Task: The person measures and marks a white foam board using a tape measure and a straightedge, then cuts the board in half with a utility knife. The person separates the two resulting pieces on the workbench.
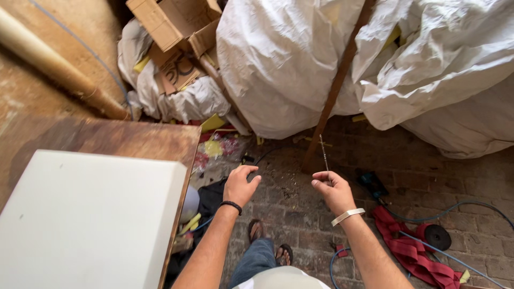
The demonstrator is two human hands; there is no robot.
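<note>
Down by our sandalled feet is brick floor. Our left hand hangs half open, fingers curled, holding nothing. Our right hand pinches a thin metal rod at its lower end between thumb and fingertips; it stands nearly upright, pointing away toward the white sacks.

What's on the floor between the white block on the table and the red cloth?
In the head view, between the white block and the red cloth are both hands, left hand and right hand, over sandalled feet on brick floor.
</note>
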